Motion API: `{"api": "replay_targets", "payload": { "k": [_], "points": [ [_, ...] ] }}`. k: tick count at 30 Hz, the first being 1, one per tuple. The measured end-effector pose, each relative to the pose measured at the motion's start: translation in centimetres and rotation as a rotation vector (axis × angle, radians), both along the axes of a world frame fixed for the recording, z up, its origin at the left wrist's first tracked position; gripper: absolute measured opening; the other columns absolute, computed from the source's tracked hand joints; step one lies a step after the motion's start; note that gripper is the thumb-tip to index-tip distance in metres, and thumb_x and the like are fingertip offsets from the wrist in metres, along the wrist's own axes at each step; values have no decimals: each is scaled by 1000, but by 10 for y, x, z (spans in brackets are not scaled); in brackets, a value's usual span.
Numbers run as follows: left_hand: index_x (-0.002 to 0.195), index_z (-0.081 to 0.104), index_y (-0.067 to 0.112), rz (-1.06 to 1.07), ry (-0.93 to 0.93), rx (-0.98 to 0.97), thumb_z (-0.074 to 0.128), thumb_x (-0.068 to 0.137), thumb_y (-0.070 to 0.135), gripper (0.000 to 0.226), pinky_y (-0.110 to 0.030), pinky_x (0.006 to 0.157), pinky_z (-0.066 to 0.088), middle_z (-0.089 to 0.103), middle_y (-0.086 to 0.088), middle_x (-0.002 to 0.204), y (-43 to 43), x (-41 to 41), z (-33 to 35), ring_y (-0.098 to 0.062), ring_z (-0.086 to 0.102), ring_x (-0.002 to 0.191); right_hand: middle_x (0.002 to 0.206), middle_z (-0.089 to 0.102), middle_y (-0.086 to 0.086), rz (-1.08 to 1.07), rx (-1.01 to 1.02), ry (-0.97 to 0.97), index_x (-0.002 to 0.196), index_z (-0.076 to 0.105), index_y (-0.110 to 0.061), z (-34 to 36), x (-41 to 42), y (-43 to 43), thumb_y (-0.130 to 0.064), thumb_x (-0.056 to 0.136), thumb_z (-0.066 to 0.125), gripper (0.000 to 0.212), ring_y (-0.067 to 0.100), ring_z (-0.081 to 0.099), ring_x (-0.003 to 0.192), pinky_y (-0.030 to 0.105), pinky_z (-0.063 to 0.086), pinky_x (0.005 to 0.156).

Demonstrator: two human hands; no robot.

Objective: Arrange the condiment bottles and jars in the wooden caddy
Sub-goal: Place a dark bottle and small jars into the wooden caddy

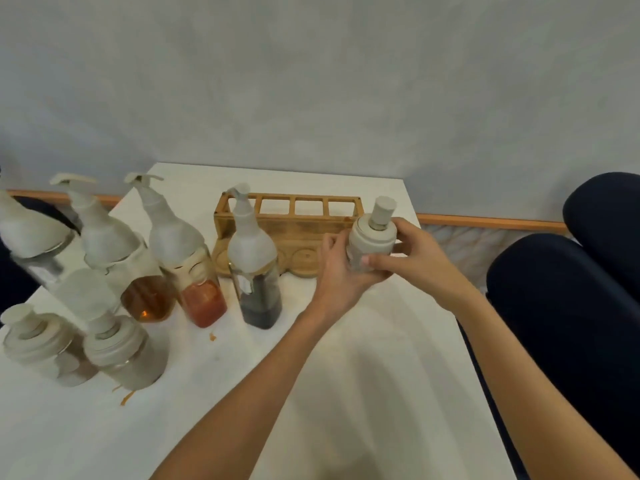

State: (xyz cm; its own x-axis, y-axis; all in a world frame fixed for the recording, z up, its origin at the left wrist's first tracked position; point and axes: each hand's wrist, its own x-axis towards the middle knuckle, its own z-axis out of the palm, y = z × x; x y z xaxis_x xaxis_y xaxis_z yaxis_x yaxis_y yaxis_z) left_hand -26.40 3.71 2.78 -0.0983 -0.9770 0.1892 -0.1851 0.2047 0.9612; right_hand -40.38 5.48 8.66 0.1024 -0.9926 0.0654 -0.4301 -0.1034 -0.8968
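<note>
I have one small jar point(370, 242) gripped between both hands, lifted above the white table point(346, 358) just in front of the right end of the wooden caddy point(287, 220). My left hand point(341, 271) cups it from below and the side, fingers curled around its body; my right hand point(415, 254) wraps it from the other side, thumb pressed across the front. Its pale lid and knob point up, tilted a little.

The caddy stands at the far edge of the table, and I see nothing in its slots.

Four tall bottles stand to the left: one with dark liquid point(254, 265) just in front of the caddy's left end, one with red sauce point(187, 258), one with amber liquid point(121, 251), and a clear one point(31, 240) at the frame's edge. Two more small jars point(38, 344) point(117, 348) sit side by side, nearest me on the left.
</note>
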Motion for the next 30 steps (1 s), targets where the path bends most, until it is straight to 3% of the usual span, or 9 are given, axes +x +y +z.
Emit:
{"api": "replay_targets", "payload": {
  "k": [4, 6, 11, 16, 22, 27, 30],
  "points": [
    [123, 52, 22, 34, 4, -12, 89, 65, 15, 69, -27, 92, 47, 49, 4, 110, -41, -6, -2, -12, 53, 103, 106, 65, -19, -56, -91, 10, 119, 59, -25, -16, -1, -48, -20, 68, 86, 58, -1, 61, 99, 16, 50, 80],
    [125, 51, 18, 13, 0, 42, 87, 67, 6, 70, -22, 88, 50, 57, 7, 112, -58, -2, -6, -7, 58, 101, 106, 65, -14, -70, -90, 11, 119, 59, -23, -28, 1, -69, -20, 67, 86, 58, 2, 61, 97, 16, 49, 78],
    [133, 51, 14, -21, 24, 200, 80, 72, -7, 70, -12, 67, 52, 62, 1, 125, -86, 9, -29, -19, 59, 111, 101, 63, -10, -37, -17, 46, 115, 60, -20, -56, 5, -105, -21, 66, 87, 56, -4, 57, 83, 3, 41, 65],
    [130, 52, 24, -54, 12, 234, 81, 71, -6, 73, -18, 77, 53, 64, 10, 120, -96, 10, -45, -12, 61, 111, 103, 62, -9, -30, 12, 39, 122, 59, -18, -74, 4, -117, -22, 67, 87, 62, 6, 57, 89, 1, 39, 64],
    [135, 51, 22, -52, -27, 235, 84, 68, -1, 78, -30, 92, 53, 63, 7, 125, -102, 10, -56, -14, 59, 114, 107, 61, -9, -26, 31, 27, 127, 56, -20, -85, 3, -119, -23, 66, 87, 68, -2, 55, 86, 0, 38, 64],
    [137, 49, 24, -54, -35, 247, 85, 69, 2, 80, -31, 96, 51, 61, 8, 126, -104, 12, -59, -14, 57, 116, 108, 60, -9, -18, 29, 27, 128, 54, -20, -88, 5, -121, -22, 69, 85, 67, 1, 53, 88, 5, 39, 66],
    [138, 48, 21, -60, -28, 247, 84, 70, 1, 79, -22, 90, 52, 62, 8, 125, -104, 11, -59, -12, 58, 114, 109, 60, -10, -15, 21, 23, 129, 54, -20, -90, 4, -123, -23, 70, 85, 67, 7, 54, 96, 6, 38, 69]
  ]
}}
